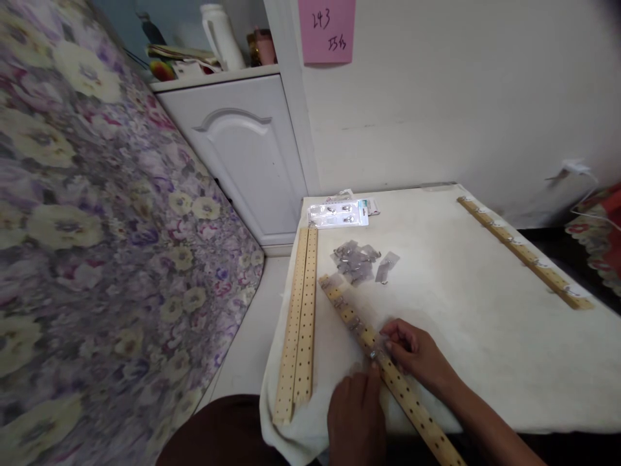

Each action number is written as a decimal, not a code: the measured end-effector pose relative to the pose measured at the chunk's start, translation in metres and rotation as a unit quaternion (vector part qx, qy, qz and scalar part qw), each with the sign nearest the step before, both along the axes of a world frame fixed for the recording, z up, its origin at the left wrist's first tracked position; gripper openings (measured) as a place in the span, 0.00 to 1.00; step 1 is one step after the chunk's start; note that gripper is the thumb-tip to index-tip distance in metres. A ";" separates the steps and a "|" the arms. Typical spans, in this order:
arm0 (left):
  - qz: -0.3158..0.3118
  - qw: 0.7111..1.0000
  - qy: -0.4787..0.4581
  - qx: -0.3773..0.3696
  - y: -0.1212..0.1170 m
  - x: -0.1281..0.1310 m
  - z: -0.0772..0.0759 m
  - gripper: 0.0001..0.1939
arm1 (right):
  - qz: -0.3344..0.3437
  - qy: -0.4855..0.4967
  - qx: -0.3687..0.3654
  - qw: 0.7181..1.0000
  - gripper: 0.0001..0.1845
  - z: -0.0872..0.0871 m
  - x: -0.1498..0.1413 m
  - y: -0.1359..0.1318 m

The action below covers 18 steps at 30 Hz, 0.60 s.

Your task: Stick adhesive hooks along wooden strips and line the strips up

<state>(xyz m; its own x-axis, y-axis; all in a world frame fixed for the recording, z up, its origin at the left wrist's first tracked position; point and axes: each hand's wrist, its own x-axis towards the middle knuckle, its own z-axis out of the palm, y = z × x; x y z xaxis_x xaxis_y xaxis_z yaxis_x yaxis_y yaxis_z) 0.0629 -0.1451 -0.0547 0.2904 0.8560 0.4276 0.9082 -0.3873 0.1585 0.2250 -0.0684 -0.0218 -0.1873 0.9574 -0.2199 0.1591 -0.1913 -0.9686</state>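
A perforated wooden strip (407,395) runs diagonally over the white-covered table, its near end past the front edge. Clear adhesive hooks (355,323) sit spaced along its far half. My left hand (356,411) is curled at the strip's left edge, fingertips against the wood by the nearest hook (374,354). From the right side, my right hand (417,356) pinches the clear edge of that hook's patch on the strip. Beyond the strip's far end lies a pile of loose clear hooks (356,259), with one separate hook (387,266) beside it.
Two perforated strips (305,310) lie side by side along the table's left edge. Another strip with hooks (524,249) lies at the right edge. Hook packages (338,213) rest at the back. A white cabinet (233,149) and a floral curtain (121,259) stand left.
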 end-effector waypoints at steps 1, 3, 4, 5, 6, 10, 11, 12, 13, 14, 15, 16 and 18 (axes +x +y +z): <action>0.000 1.000 -0.001 0.000 0.000 0.000 0.000 0.24 | 0.001 0.003 -0.001 1.000 0.03 0.000 0.000 0.000; 0.001 1.000 -0.002 -0.003 -0.001 0.000 0.000 0.25 | 0.003 0.007 -0.005 1.000 0.03 -0.002 0.001 0.000; 0.002 1.000 -0.001 -0.005 -0.001 0.000 0.000 0.25 | 0.004 0.006 -0.005 1.000 0.03 -0.002 0.001 0.000; 0.002 1.000 0.000 -0.005 -0.001 0.000 0.000 0.25 | 0.004 0.003 -0.003 1.000 0.03 -0.003 0.001 -0.001; 0.001 1.000 0.002 -0.005 -0.001 0.000 0.001 0.25 | 0.004 -0.001 0.000 1.000 0.03 -0.003 0.001 -0.001; 0.003 1.000 0.002 0.002 0.000 0.000 0.002 0.24 | 0.008 -0.005 0.008 1.000 0.02 -0.004 0.002 -0.001; 0.003 1.000 0.000 0.006 0.000 0.000 0.002 0.24 | 0.011 -0.002 0.007 1.000 0.02 -0.004 0.002 -0.001; 0.004 1.000 -0.002 0.012 0.000 0.000 0.002 0.23 | 0.013 0.002 0.005 1.000 0.02 -0.004 0.002 -0.001; 0.004 1.000 -0.004 0.016 0.000 0.000 0.002 0.23 | 0.013 0.006 0.003 1.000 0.03 -0.004 0.002 -0.001; 0.003 1.000 -0.004 0.018 0.000 -0.001 0.001 0.23 | 0.014 0.009 0.001 1.000 0.03 -0.004 0.002 -0.001; 0.001 1.000 -0.005 0.016 0.000 -0.001 0.001 0.23 | 0.014 0.012 -0.001 1.000 0.02 -0.004 0.001 -0.001; -0.002 1.000 -0.006 0.013 0.000 -0.001 0.001 0.23 | 0.013 0.013 -0.002 1.000 0.02 -0.004 0.001 -0.001; -0.006 1.000 -0.010 0.004 0.000 -0.001 0.000 0.23 | 0.012 0.014 -0.002 1.000 0.02 -0.003 0.001 -0.001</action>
